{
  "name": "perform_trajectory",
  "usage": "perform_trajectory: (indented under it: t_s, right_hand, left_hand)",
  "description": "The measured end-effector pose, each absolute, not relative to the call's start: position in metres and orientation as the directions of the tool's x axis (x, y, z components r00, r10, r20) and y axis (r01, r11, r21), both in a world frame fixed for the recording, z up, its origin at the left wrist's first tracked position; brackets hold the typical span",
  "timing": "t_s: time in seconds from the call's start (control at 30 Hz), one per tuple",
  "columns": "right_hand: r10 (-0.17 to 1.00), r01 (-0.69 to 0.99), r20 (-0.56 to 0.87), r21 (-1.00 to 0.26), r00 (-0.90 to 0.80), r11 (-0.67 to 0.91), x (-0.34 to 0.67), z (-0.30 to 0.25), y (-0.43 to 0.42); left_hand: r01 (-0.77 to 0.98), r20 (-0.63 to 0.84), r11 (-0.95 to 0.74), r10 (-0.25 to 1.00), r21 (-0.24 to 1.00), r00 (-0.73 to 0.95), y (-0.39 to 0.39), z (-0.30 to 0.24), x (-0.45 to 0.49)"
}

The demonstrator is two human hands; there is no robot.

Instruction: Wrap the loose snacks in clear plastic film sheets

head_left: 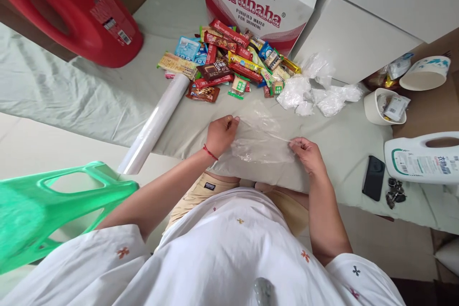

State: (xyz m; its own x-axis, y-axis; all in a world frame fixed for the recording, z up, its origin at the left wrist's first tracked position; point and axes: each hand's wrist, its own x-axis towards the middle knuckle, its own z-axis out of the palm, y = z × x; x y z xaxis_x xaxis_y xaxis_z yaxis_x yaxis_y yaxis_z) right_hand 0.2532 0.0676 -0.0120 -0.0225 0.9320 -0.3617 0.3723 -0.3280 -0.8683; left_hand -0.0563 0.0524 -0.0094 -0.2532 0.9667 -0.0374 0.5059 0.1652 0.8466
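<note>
Bag [263, 149] of thin clear plastic: located above the cloth [353, 136] at its near edge, in front of the person, spread between both hands. Left hand [220, 135]: thumb and fingers pinched together on one side of the bag; a red cord [210, 152] encircles the wrist. Right hand [309, 155]: thumb and fingertips clamped on the opposite side. The two hands stand apart, with the plastic drawn out between them.

Beyond the bag, I see a heap of wrapped snacks [247, 71] in front of a printed carton [256, 0]. Crumpled clear packets [333, 98] lie at the right side of this heap. A roll [154, 126] of clear plastic lies diagonally to the left, its far end beside the snacks and its near end projecting past the cloth's edge.

Right side of the surface: small tub [371, 105] containing packets, white bottle [423, 158] on its side, black phone [374, 178], keys [395, 192] beside the phone. Left side: red jug [122, 38]; green plastic item [21, 220] near the left arm.
</note>
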Motion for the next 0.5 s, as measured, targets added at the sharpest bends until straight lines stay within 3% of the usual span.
perform_trajectory:
  t_s: [0.17, 0.23, 0.3, 0.4, 0.5]
  right_hand:
    - [0.943, 0.545, -0.329, -0.783, 0.045, -0.299, 0.27, -0.004, 0.077]
    - [0.979, 0.678, -0.179, -0.708, 0.098, -0.197, 0.27, 0.012, 0.077]
    - [0.99, 0.777, 0.093, -0.629, 0.105, -0.023, 0.263, 0.033, 0.07]
    - [0.898, 0.81, 0.436, -0.508, -0.052, 0.294, 0.238, 0.065, 0.049]
    - [0.812, 0.763, 0.454, -0.353, -0.367, 0.542, 0.204, 0.078, 0.036]
  left_hand:
    - [0.533, -0.061, 0.195, 0.964, 0.823, -0.257, 0.05, -0.01, -0.062]
    - [0.542, -0.067, 0.193, 0.968, 0.818, -0.243, 0.049, -0.01, -0.06]
    - [0.542, -0.074, 0.199, 0.967, 0.816, -0.243, 0.048, -0.009, -0.058]
    - [0.538, -0.07, 0.197, 0.966, 0.819, -0.248, 0.049, -0.01, -0.057]
    - [0.545, -0.062, 0.194, 0.966, 0.815, -0.25, 0.048, -0.011, -0.056]
